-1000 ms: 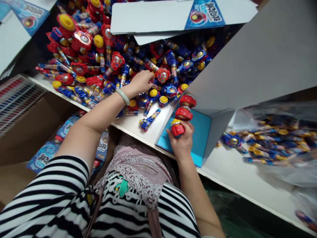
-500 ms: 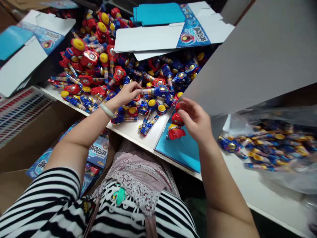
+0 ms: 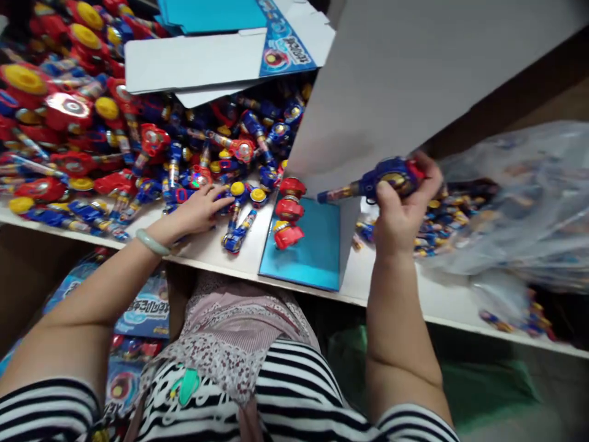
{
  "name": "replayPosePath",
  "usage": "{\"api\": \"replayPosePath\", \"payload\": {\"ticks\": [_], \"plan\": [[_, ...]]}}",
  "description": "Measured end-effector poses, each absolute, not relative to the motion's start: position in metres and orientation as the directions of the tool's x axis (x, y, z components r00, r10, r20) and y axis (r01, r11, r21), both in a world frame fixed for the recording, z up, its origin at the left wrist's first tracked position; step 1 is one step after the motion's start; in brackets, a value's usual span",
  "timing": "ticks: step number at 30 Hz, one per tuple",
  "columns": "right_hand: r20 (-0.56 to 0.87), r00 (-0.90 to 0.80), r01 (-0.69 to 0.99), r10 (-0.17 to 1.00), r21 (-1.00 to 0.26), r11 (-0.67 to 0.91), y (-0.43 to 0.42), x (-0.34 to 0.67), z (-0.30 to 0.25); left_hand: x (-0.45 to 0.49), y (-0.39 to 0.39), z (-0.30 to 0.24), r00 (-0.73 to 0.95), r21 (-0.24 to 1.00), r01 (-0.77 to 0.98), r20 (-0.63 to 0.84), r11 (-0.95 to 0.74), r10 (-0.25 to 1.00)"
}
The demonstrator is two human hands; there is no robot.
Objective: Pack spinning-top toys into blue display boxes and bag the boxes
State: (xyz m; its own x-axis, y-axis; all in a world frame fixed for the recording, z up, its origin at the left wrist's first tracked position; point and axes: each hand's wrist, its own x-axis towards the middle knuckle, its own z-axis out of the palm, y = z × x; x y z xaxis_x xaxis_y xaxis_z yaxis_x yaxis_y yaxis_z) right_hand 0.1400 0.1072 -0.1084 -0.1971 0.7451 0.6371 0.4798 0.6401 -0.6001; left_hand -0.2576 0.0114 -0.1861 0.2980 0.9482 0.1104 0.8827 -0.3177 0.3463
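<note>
My right hand (image 3: 405,209) is closed around the head of a blue toy (image 3: 391,178) with a clear, filled tube, held up above the box with the tube pointing left. My left hand (image 3: 197,212) rests with fingers spread over blue toys at the near edge of the heap of toys (image 3: 151,144). Whether its fingertips grip one is hard to see. Between my hands stands a box with a shiny blue surface (image 3: 313,245) inside. Several red toys (image 3: 289,210) are lined up along its left side.
Flattened white and blue cartons (image 3: 197,61) lie over the back of the heap. A tall white panel (image 3: 368,92) rises behind the box. On the right, a clear plastic bag (image 3: 519,202) holds small blue and yellow pieces. Printed blue packages (image 3: 142,307) sit below the table edge at left.
The view has swung right. My right hand, over the red toys before, now holds a blue toy farther right. My left hand has left the toy tube it touched and lies over nearer toys.
</note>
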Motion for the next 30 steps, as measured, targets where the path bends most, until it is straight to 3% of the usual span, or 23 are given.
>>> {"api": "replayPosePath", "payload": {"ticks": [3, 6, 8, 10, 14, 18, 21, 26, 30], "plan": [[0.698, -0.092, 0.532, 0.710, -0.568, 0.628, 0.118, 0.147, -0.141, -0.255, 0.018, -0.202, 0.326, 0.255, 0.910, 0.052, -0.328, 0.944], [0.655, -0.231, 0.514, 0.720, -0.546, 0.662, 0.126, 0.127, -0.168, -0.250, 0.022, -0.198, 0.342, 0.281, 0.897, 0.051, -0.342, 0.938], [0.605, -0.326, 0.491, 0.726, -0.547, 0.677, 0.128, 0.120, -0.173, -0.252, 0.020, -0.184, 0.326, 0.372, 0.869, 0.064, -0.325, 0.943], [0.540, -0.438, 0.476, 0.719, -0.539, 0.695, 0.128, 0.123, -0.171, -0.258, 0.013, -0.166, 0.211, 0.501, 0.836, 0.085, -0.225, 0.974], [0.435, -0.558, 0.505, 0.707, -0.498, 0.705, 0.129, 0.133, -0.159, -0.268, -0.002, -0.136, -0.197, 0.741, 0.670, 0.123, 0.042, 0.973], [0.386, -0.639, 0.493, 0.665, -0.459, 0.739, 0.131, 0.130, -0.152, -0.267, 0.001, -0.122, -0.408, 0.868, 0.493, 0.293, -0.062, 0.865], [0.392, -0.637, 0.492, 0.664, -0.456, 0.742, 0.133, 0.131, -0.150, -0.258, 0.009, -0.111, -0.502, 0.940, 0.288, 0.309, -0.181, 0.807], [0.406, -0.649, 0.437, 0.643, -0.494, 0.752, 0.131, 0.136, -0.152, -0.227, 0.014, -0.092, -0.472, 0.977, -0.004, 0.187, -0.214, 0.861], [0.358, -0.666, 0.435, 0.654, -0.526, 0.731, 0.130, 0.130, -0.164, -0.201, 0.013, -0.080, -0.395, 0.968, -0.121, 0.158, -0.221, 0.905]]}}
